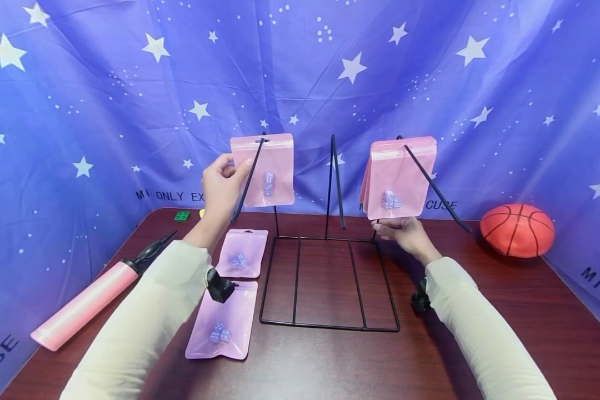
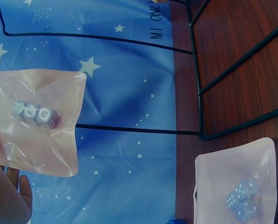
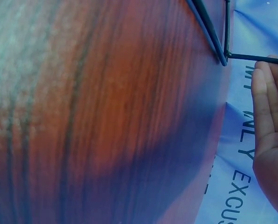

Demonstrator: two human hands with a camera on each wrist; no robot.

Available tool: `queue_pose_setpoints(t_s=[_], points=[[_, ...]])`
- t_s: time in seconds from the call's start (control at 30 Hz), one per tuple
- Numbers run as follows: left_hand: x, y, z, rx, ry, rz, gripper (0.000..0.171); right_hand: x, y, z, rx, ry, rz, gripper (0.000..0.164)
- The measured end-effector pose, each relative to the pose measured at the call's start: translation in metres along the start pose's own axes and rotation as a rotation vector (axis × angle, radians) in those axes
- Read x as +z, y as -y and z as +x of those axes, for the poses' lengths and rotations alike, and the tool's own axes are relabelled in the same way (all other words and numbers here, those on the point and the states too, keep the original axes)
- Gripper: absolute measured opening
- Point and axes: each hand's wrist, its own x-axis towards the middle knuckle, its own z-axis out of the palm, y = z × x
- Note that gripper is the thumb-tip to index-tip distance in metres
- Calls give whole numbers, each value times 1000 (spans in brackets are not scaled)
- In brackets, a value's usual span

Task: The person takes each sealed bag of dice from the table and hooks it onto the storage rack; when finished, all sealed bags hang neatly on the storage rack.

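A pink zip pouch [image 1: 280,161] with dice showing through its front hangs on the left hook of a black wire display rack [image 1: 328,239]. My left hand [image 1: 222,180] pinches that pouch by its left edge, thumb in front. On the right hook hang several similar pink pouches [image 1: 402,172], dice visible in the front one. Below them my right hand [image 1: 405,236] holds the rack's right upright, its fingers [image 3: 269,100] extended along the wire in the right wrist view. The middle hook [image 1: 339,183] carries no pouch.
Two stacks or single pouches, an upper one [image 1: 242,253] and a lower one [image 1: 222,325], lie left of the rack's base. A pink hand pump [image 1: 90,303] lies at the far left, near a green block [image 1: 181,215]. A red toy basketball [image 1: 517,230] sits at the right.
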Motion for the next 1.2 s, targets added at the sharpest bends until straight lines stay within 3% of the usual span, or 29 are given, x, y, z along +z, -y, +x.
queue_pose_setpoints(t_s=[0.37, 0.53, 0.73, 1.07, 1.2], points=[[1, 0, -1, -12, -7, 10, 22, 3, -3, 2, 6, -3, -9, 36], [-2, 2, -5, -27, 16, -36, 30, 3, 0, 1, 11, 5, -20, 37], [-15, 6, -11, -70, 53, -38, 41, 2, 1, 0, 14, 16, -28, 37], [-40, 9, -23, -89, 165, 4, 41, 1, -2, 1, 13, 0, -35, 36], [-48, 6, -28, -83, 203, 66, 42, 1, -2, 2, 7, -9, -37, 35]])
